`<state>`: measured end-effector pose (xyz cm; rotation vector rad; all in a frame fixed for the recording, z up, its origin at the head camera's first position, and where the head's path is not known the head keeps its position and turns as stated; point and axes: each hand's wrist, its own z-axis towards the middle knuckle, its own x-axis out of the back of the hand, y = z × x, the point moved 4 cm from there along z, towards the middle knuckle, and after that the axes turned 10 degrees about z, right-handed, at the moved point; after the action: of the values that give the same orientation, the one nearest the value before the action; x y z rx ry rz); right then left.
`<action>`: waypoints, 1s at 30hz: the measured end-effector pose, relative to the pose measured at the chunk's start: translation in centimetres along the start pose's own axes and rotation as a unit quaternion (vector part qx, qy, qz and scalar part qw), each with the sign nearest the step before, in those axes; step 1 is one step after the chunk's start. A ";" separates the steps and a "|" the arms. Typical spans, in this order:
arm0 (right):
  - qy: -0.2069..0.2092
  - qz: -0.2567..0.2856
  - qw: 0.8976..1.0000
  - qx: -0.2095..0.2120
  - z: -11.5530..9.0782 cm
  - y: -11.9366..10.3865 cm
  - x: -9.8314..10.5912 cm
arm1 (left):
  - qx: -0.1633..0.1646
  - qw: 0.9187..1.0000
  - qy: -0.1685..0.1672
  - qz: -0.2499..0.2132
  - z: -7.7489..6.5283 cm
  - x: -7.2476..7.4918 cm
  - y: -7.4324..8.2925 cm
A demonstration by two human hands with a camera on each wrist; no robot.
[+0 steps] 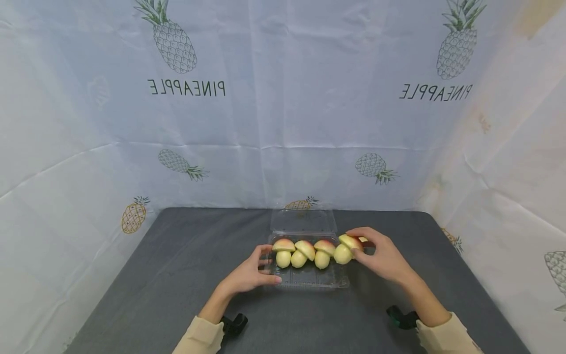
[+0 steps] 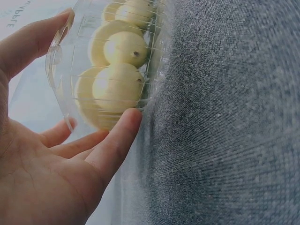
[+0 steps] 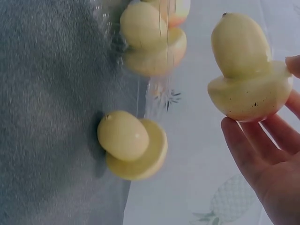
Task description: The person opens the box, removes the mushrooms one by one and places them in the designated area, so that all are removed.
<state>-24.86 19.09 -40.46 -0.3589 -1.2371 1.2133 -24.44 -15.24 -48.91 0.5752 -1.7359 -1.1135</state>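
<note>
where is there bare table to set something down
The table looks bare left of the left hand and in front of the clear container. It is crowded at the container's right: the right hand holds one yellow mushroom-shaped piece there, and another piece lies on the table nearby.

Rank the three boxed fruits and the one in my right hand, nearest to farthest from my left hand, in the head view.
1. Left boxed fruit, beside your left hand
2. Middle boxed fruit, next rightward
3. Right boxed fruit, further right
4. Held fruit, in your right hand
</note>
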 end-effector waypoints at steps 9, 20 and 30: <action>0.036 -0.016 0.999 -0.003 -0.3 0.5 1.5 | -0.004 1.000 -0.001 -0.003 0.0 0.1 -0.1; 0.065 -0.035 0.997 -0.010 -0.7 1.6 3.0 | -0.006 1.000 -0.003 -0.007 0.0 0.0 -0.1; 0.077 -0.040 0.996 -0.021 -1.0 3.3 4.2 | -0.001 1.000 -0.005 -0.010 0.1 0.0 -0.2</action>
<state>-26.32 24.28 -41.21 -0.4223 -1.1355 1.0720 -24.55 -15.30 -49.04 0.5869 -1.7418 -1.1333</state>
